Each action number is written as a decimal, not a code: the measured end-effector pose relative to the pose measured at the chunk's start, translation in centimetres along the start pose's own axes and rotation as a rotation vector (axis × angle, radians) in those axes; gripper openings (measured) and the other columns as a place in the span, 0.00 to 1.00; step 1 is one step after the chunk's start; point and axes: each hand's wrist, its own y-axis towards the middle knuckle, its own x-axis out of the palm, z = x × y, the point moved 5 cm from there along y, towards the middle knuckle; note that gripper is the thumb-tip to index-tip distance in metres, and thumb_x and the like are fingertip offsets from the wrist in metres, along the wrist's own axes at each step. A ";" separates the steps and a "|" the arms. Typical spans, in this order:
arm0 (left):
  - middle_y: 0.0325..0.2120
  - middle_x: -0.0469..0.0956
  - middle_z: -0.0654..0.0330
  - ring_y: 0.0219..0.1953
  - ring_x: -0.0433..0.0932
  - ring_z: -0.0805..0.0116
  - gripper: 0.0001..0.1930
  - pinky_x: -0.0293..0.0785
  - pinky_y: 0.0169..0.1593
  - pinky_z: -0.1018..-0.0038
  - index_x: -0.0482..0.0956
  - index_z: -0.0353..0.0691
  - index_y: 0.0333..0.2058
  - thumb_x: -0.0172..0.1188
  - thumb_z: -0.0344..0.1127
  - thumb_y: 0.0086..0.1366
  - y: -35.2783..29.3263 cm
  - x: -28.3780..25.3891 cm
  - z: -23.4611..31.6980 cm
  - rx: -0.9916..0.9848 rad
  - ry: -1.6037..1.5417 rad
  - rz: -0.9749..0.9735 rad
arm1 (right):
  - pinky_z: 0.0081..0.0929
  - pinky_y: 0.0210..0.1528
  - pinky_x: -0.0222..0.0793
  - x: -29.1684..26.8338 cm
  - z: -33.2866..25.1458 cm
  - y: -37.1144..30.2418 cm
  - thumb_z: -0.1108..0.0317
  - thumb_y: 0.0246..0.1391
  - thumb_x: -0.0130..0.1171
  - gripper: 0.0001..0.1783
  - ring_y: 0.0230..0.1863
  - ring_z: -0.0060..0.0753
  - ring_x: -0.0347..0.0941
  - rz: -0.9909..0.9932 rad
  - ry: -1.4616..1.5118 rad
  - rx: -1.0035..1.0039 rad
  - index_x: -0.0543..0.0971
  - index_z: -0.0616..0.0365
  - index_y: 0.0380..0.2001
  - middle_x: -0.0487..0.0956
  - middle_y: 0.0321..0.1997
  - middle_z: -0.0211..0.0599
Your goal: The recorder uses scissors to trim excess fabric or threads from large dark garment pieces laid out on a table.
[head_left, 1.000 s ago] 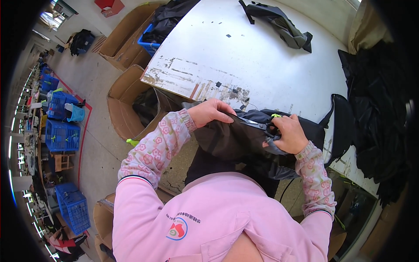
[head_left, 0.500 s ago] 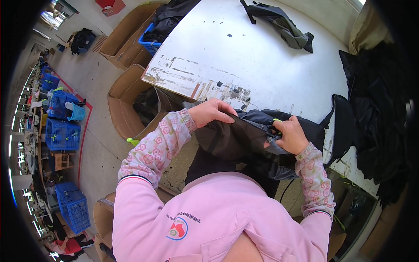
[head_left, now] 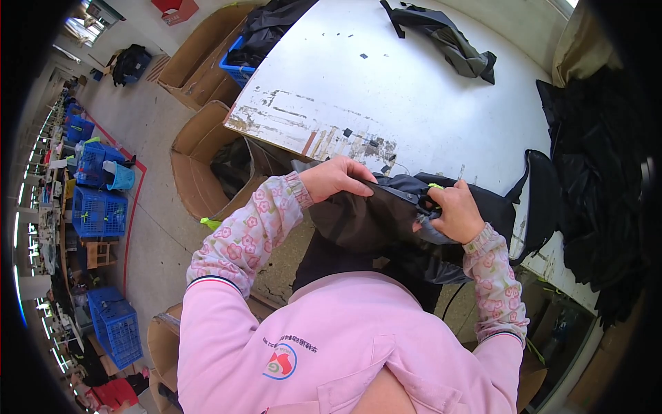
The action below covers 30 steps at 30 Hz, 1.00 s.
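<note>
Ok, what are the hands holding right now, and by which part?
Both hold the dark garment at the table edge: left hand grips its upper edge, right hand pinches the fabric near a yellow-green tag.

Both forearms come up from the lower edge in pink, flower-patterned sleeves, elbows bent and wrists drawn in toward each other in front of the chest. The left hand (head_left: 336, 177) lies palm down, its fingers (head_left: 364, 172) curled forward and closed over dark cloth. The right hand (head_left: 454, 212) sits a little lower and nearer the body, knuckles up, fingers bunched in a pinch; its fingertips are hidden, so the exact grip is hard to tell.
</note>
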 end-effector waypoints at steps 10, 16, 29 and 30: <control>0.30 0.81 0.65 0.34 0.77 0.80 0.10 0.71 0.43 0.83 0.82 0.35 0.37 0.65 0.24 0.54 0.3 0.5 0.0 -0.008 0.028 -0.011 | 0.35 0.40 0.56 -1.4 -1.6 0.6 0.42 0.32 0.72 0.29 0.30 0.40 0.72 0.020 0.055 -0.011 0.73 0.55 0.25 0.75 0.24 0.34; 0.31 0.81 0.65 0.35 0.76 0.80 0.11 0.71 0.44 0.82 0.82 0.34 0.39 0.66 0.25 0.54 0.2 0.6 0.0 -0.037 0.036 -0.043 | 0.35 0.42 0.58 -0.7 -0.8 0.4 0.43 0.35 0.71 0.27 0.28 0.41 0.74 -0.012 0.014 -0.009 0.73 0.54 0.24 0.77 0.21 0.35; 0.33 0.79 0.69 0.38 0.73 0.82 0.16 0.70 0.45 0.82 0.79 0.35 0.42 0.70 0.30 0.53 -0.4 -0.7 0.5 0.094 0.370 -0.085 | 0.34 0.39 0.56 -0.6 -0.3 -0.3 0.41 0.34 0.71 0.28 0.27 0.41 0.73 0.004 0.026 0.021 0.73 0.54 0.23 0.74 0.20 0.35; 0.33 0.78 0.69 0.37 0.73 0.83 0.16 0.70 0.44 0.82 0.79 0.35 0.41 0.70 0.30 0.53 -0.3 -0.5 0.3 0.069 0.341 -0.088 | 0.33 0.39 0.56 -0.8 -0.5 -0.3 0.40 0.34 0.71 0.29 0.28 0.40 0.73 0.022 0.039 0.007 0.73 0.54 0.24 0.75 0.20 0.34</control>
